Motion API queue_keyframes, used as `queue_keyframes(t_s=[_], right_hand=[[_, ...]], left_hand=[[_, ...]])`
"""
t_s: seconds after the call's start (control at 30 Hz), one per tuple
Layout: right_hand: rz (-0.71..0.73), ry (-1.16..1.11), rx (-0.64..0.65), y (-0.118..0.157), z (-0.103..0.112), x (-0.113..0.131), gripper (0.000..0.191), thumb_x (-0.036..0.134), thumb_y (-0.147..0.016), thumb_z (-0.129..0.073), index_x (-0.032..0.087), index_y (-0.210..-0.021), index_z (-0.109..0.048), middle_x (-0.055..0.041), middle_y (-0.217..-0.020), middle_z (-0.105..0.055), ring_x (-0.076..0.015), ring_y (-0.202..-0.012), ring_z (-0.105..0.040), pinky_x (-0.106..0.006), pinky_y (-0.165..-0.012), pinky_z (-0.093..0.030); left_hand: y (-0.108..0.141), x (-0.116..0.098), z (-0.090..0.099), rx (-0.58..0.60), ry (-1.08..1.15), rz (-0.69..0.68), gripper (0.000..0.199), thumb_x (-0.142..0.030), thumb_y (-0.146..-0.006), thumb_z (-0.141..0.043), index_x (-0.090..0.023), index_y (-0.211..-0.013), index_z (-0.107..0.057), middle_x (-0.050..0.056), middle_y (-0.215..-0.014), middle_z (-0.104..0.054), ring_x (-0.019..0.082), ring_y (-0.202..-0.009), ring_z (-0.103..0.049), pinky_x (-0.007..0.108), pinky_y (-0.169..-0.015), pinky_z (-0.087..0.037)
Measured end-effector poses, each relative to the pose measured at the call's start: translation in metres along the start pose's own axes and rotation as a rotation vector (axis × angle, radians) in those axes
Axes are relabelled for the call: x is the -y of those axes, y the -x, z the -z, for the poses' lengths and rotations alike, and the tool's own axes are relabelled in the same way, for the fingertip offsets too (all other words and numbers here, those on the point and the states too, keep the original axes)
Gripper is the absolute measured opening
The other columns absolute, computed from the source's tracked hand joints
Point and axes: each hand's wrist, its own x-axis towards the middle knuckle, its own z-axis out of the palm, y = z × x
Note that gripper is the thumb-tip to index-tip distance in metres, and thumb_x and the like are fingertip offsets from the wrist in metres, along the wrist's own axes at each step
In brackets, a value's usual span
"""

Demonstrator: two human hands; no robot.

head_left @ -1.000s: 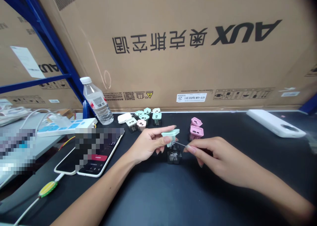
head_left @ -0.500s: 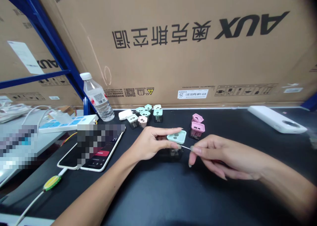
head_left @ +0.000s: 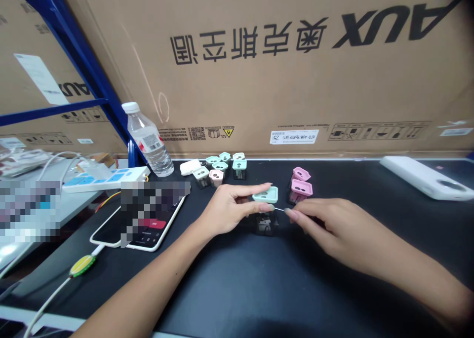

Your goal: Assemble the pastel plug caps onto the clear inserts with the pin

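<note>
LEFT: left hand (head_left: pixel 231 210) is gripping a mint-green square plastic cap (head_left: pixel 265 195) between thumb and fingertips, centre of frame | RIGHT: right hand (head_left: pixel 326 223) is pinching a thin metal pin (head_left: pixel 280 209) close to its tip, just beside the cap, a short hold favouring steadiness | BELOW: a dark transparent plastic cube (head_left: pixel 265 224) is standing under the cap

Pretty much everything here is moulded plastic, tbh: the mint cap (head_left: pixel 265 195) is finished smooth and matt, while the smoked box (head_left: pixel 265 224) is done in glossy see-through plastic. The thin pin (head_left: pixel 280 209) is bright metal. The counter (head_left: pixel 333 259) is covered in matt black, and the carton (head_left: pixel 259 81) is made of rough-ish brown corrugated cardboard.
</note>
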Motion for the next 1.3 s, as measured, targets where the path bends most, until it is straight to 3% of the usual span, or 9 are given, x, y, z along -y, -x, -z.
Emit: queue_keyframes(t_s=[0.23, 0.43, 0.53, 0.73, 0.93, 1.13, 1.3], right_hand=[[0.108, 0.140, -0.065, 0.001, -0.002, -0.007, 0.028, 0.035, -0.098, -0.043, 0.024, -0.090, -0.067, -0.0025, -0.078, -0.063, -0.0173, -0.065, -0.061, -0.029, -0.063, -0.042], [0.136, 0.245, -0.143, 0.002, -0.005, -0.003, 0.033, 0.035, -0.100, -0.036, 0.024, -0.109, -0.067, -0.0047, -0.087, -0.058, -0.0162, -0.064, -0.059, -0.029, -0.060, -0.042], [0.136, 0.274, -0.145, 0.001, -0.007, -0.002, 0.033, 0.026, -0.099, -0.035, 0.020, -0.106, -0.067, -0.0054, -0.083, -0.058, -0.0181, -0.070, -0.060, -0.029, -0.061, -0.040], [0.164, 0.308, -0.165, 0.001, -0.009, -0.004, 0.028, 0.031, -0.097, -0.044, 0.028, -0.112, -0.068, 0.0003, -0.074, -0.056, -0.0137, -0.055, -0.053, -0.028, -0.052, -0.031], [0.150, 0.327, -0.225, -0.001, -0.010, -0.002, 0.033, 0.040, -0.099, -0.042, 0.024, -0.102, -0.069, -0.0015, -0.080, -0.058, -0.0147, -0.058, -0.054, -0.028, -0.052, -0.031], [0.141, 0.370, -0.198, -0.003, -0.011, -0.002, 0.034, 0.034, -0.100, -0.038, 0.020, -0.082, -0.064, -0.0019, -0.076, -0.054, -0.0173, -0.063, -0.055, -0.029, -0.055, -0.033], [0.102, 0.430, -0.201, 0.000, -0.011, -0.003, 0.030, 0.041, -0.098, -0.040, 0.025, -0.085, -0.061, 0.0003, -0.079, -0.054, -0.0136, -0.049, -0.048, -0.028, -0.047, -0.025]], left_hand=[[0.001, -0.001, -0.001, 0.015, -0.010, 0.002, 0.054, -0.045, -0.072, -0.076, -0.024, -0.121, -0.069, -0.003, -0.053, -0.055, 0.010, -0.051, -0.039, 0.024, -0.052, -0.033], [-0.001, 0.001, -0.001, -0.013, -0.014, 0.025, 0.053, -0.044, -0.072, -0.076, -0.024, -0.120, -0.069, -0.003, -0.055, -0.056, 0.010, -0.051, -0.041, 0.024, -0.052, -0.034], [-0.002, 0.002, 0.000, -0.030, -0.028, 0.032, 0.053, -0.046, -0.072, -0.076, -0.024, -0.120, -0.069, -0.003, -0.057, -0.057, 0.010, -0.052, -0.043, 0.024, -0.053, -0.036], [-0.004, 0.005, 0.001, -0.019, -0.059, 0.016, 0.050, -0.047, -0.074, -0.074, -0.023, -0.118, -0.070, -0.002, -0.056, -0.058, 0.011, -0.051, -0.046, 0.024, -0.053, -0.039], [-0.004, 0.004, -0.001, -0.011, -0.027, 0.018, 0.048, -0.046, -0.075, -0.074, -0.022, -0.116, -0.071, -0.001, -0.059, -0.059, 0.010, -0.052, -0.047, 0.022, -0.052, -0.041], [-0.006, 0.007, -0.003, 0.009, 0.012, 0.038, 0.048, -0.045, -0.075, -0.074, -0.022, -0.116, -0.071, -0.003, -0.059, -0.057, 0.007, -0.052, -0.045, 0.020, -0.052, -0.041], [-0.006, 0.007, -0.003, 0.011, 0.012, 0.034, 0.047, -0.044, -0.075, -0.075, -0.022, -0.116, -0.071, -0.003, -0.060, -0.058, 0.008, -0.052, -0.045, 0.020, -0.052, -0.040]])
